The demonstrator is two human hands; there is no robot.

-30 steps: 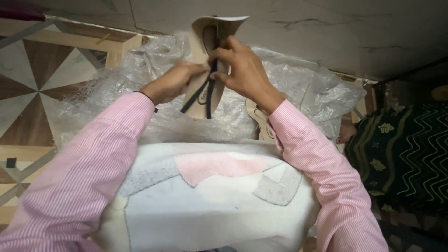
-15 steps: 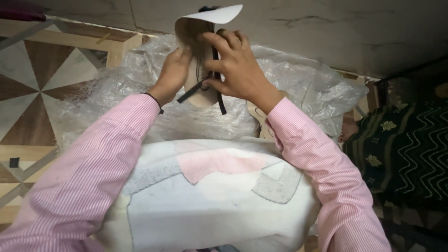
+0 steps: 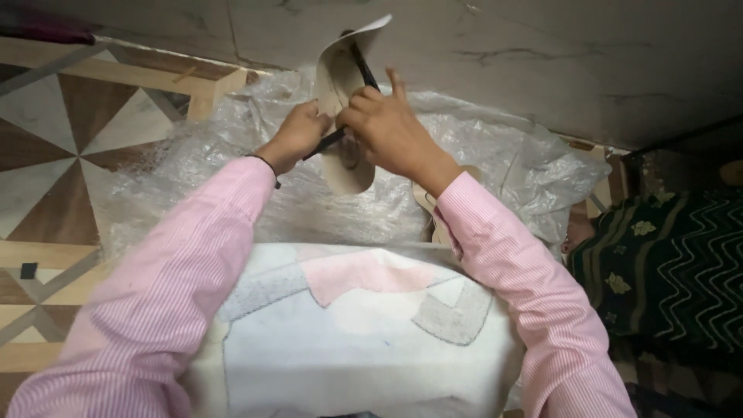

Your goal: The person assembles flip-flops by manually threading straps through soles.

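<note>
I hold a beige shoe sole (image 3: 344, 166) with black straps (image 3: 362, 68) up in front of me, over a sheet of clear plastic (image 3: 495, 155). My left hand (image 3: 298, 133) grips the sole's left edge and pinches a black strap end. My right hand (image 3: 385, 128) is closed on the sole's right side, index finger raised, with a strap running under its fingers. The sole's pale upper end curls over at the top.
A white padded board with pink and grey patches (image 3: 364, 325) lies across my lap. Another beige sole piece (image 3: 430, 205) rests on the plastic near my right forearm. A patterned wood floor (image 3: 70, 131) is at left, a marble wall (image 3: 542, 54) behind, dark green zigzag fabric (image 3: 673, 263) at right.
Both hands have shifted on the sole. My right hand slid lower and turned over the strap, and the sole tilted slightly with its top curling right.
</note>
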